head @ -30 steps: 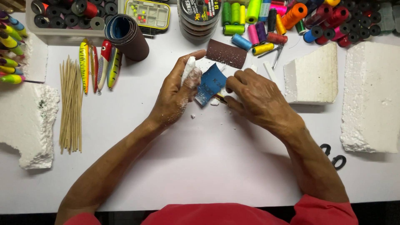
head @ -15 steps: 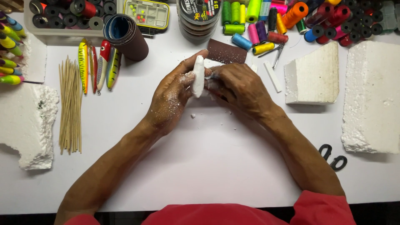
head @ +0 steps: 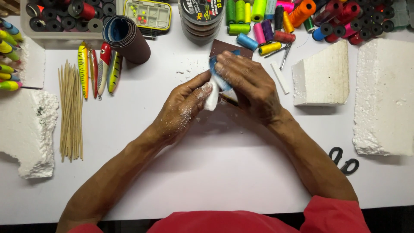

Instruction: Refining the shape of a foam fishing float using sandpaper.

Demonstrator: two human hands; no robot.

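Left hand pinches a small white foam piece between thumb and fingertips, closed on it; skin is dusted with white crumbs. Right hand is closed over a folded sheet of sandpaper, blue side showing, wrapped around the top of the foam piece. Both hands meet over the middle of the white table, slightly toward the far edge.

Foam piece stands roughly upright, lower end showing below the sandpaper, upper end hidden by the right hand's fingers.

Nearby:
- brown sandpaper sheet flat on the table just behind the hands
- sandpaper roll lying far left of centre
- 3 painted fishing lures side by side next to the roll
- bundle of wooden skewers left of the lures
- thread spools in mixed colours along the far edge
- stack of line spools far centre
- small tackle box beside it
- white foam block right of the hands, larger foam slab further right
- broken foam chunk at left edge
- black scissors near the right forearm

Loose foam crumbs are scattered on the table behind the left hand.
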